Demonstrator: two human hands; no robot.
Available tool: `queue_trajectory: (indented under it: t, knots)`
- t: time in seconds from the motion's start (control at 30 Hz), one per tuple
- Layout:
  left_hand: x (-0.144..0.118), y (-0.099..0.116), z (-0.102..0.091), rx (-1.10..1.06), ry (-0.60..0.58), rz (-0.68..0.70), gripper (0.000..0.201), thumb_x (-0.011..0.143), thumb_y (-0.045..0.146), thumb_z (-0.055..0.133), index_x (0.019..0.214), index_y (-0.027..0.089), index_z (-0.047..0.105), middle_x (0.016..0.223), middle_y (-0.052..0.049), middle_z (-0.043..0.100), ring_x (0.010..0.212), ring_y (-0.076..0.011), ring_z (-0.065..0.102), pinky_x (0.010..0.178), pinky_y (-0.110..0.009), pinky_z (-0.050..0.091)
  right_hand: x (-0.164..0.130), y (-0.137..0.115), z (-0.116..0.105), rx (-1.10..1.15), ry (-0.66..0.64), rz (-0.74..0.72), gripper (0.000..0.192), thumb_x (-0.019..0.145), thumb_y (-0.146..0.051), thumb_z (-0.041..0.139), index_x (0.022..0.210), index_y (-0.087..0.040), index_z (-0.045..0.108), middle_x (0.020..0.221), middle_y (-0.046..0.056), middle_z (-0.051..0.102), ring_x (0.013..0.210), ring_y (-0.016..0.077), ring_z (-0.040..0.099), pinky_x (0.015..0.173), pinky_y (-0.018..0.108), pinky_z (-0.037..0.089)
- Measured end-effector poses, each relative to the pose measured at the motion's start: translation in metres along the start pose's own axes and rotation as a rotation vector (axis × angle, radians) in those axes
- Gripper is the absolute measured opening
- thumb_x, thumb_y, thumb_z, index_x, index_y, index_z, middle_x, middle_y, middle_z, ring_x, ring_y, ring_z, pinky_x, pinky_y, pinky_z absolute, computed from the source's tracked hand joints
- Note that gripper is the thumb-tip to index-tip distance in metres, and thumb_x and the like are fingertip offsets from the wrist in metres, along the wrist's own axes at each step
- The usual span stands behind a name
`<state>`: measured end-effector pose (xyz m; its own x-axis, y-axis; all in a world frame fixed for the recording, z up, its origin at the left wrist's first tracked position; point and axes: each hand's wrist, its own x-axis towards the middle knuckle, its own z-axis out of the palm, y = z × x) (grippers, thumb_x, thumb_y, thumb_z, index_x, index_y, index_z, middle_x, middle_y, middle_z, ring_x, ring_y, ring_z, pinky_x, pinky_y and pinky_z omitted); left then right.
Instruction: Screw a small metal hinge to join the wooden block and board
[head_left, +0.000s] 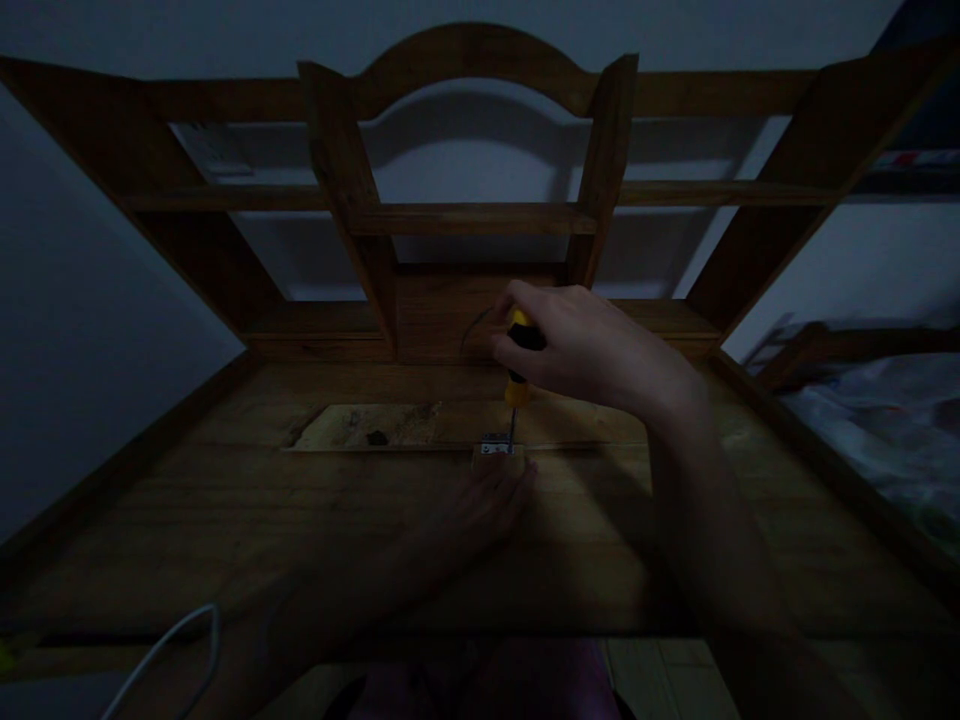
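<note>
My right hand [566, 330] is wrapped round the yellow and black handle of a screwdriver [517, 390]. The screwdriver stands nearly upright, its shaft pointing down at a small metal hinge [496, 447]. One leaf of the hinge lies on a small wooden block [487, 464] on the desktop. Low beside it, my left hand [491, 497] grips the block from the near side, with fingers along its edges in dim light. The tip of the screwdriver meets the right side of the hinge; the screw itself is too small to make out.
A wooden desk [360, 530] with a raised shelf unit [472, 218] stands against the wall. Left of the hinge lies a rough, pale wood strip [367, 426] with a dark spot. A white cable [161, 640] crosses near my left forearm. Plastic-wrapped items [877, 430] are at right.
</note>
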<state>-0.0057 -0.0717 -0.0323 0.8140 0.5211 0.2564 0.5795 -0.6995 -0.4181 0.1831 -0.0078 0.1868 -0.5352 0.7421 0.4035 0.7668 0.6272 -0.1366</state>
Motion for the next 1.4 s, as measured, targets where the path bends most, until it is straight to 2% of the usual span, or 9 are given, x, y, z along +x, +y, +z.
queue_trajectory:
  t: [0.07,0.17,0.4,0.6,0.73,0.97,1.2,1.3,1.4]
  knots:
    - [0.0,0.001,0.003,0.01,0.009,-0.004,0.058,0.098,0.01,0.042,0.156,0.01,0.036,0.157,-0.017,0.045,0.144,-0.0304,0.046,0.121,-0.047,0.036,0.0,0.0,0.0,0.036,0.001,-0.036,0.02,0.095,-0.034,0.056,0.109,-0.021,0.062,0.105,0.008,0.071,0.096,0.025,0.065,0.081,0.036,0.043]
    - [0.0,0.001,0.005,0.027,0.01,-0.009,0.059,0.098,0.01,0.043,0.156,0.011,0.035,0.158,-0.017,0.044,0.144,-0.0295,0.046,0.122,-0.048,0.034,0.001,-0.001,0.0,0.059,-0.015,-0.078,0.02,0.094,-0.027,0.055,0.111,-0.023,0.063,0.102,0.006,0.072,0.095,0.0237,0.065,0.081,0.034,0.044]
    - [0.001,0.002,0.005,0.026,0.01,-0.02,0.058,0.099,0.011,0.043,0.156,0.012,0.036,0.158,-0.015,0.046,0.145,-0.0288,0.045,0.123,-0.047,0.033,0.0,-0.003,-0.002,0.011,-0.012,-0.029,0.025,0.1,-0.043,0.052,0.107,-0.023,0.065,0.087,0.005,0.07,0.081,0.0222,0.064,0.073,0.033,0.04]
    - [0.002,0.002,0.002,0.006,0.02,-0.024,0.058,0.099,0.011,0.043,0.156,0.01,0.034,0.149,-0.017,0.054,0.138,-0.0277,0.052,0.121,-0.047,0.034,-0.001,-0.002,-0.002,0.082,-0.04,-0.074,0.023,0.09,-0.029,0.057,0.112,-0.023,0.06,0.103,0.005,0.071,0.093,0.0227,0.064,0.08,0.033,0.041]
    - [0.003,0.001,0.0,-0.001,0.033,-0.017,0.06,0.098,0.01,0.044,0.157,0.009,0.032,0.149,-0.018,0.053,0.135,-0.0269,0.054,0.12,-0.046,0.035,0.0,0.002,-0.001,0.092,-0.055,-0.08,0.018,0.089,-0.027,0.056,0.106,-0.023,0.06,0.097,0.004,0.071,0.088,0.0215,0.064,0.078,0.032,0.041]
    - [-0.001,0.001,0.012,-0.029,0.019,-0.009,0.063,0.097,0.01,0.045,0.158,0.01,0.031,0.151,-0.018,0.051,0.138,-0.0301,0.051,0.119,-0.049,0.036,0.0,0.005,-0.002,0.076,-0.052,-0.071,0.015,0.092,-0.025,0.056,0.106,-0.024,0.062,0.094,0.004,0.071,0.086,0.0211,0.065,0.078,0.032,0.042]
    - [0.001,0.0,-0.003,-0.039,-0.018,-0.025,0.059,0.099,0.01,0.042,0.157,0.01,0.032,0.15,-0.016,0.053,0.139,-0.0305,0.05,0.122,-0.051,0.033,-0.001,0.004,-0.002,0.019,-0.024,-0.008,0.024,0.098,-0.041,0.056,0.111,-0.022,0.062,0.096,0.007,0.071,0.089,0.0246,0.065,0.078,0.035,0.043]
    - [0.003,-0.001,-0.009,-0.033,-0.035,-0.02,0.06,0.098,0.006,0.04,0.157,0.01,0.032,0.156,-0.014,0.047,0.143,-0.0296,0.046,0.123,-0.048,0.032,-0.001,0.005,-0.004,0.081,-0.043,-0.036,0.022,0.094,-0.035,0.059,0.113,-0.023,0.062,0.107,0.006,0.071,0.096,0.0236,0.064,0.08,0.034,0.043]
    - [0.004,-0.001,-0.008,-0.047,-0.007,-0.011,0.061,0.097,0.006,0.042,0.157,0.01,0.032,0.152,-0.017,0.051,0.139,-0.0304,0.05,0.12,-0.05,0.036,0.0,0.005,-0.005,0.096,-0.06,-0.059,0.018,0.095,-0.029,0.056,0.111,-0.024,0.063,0.102,0.004,0.072,0.091,0.0218,0.064,0.078,0.032,0.042]
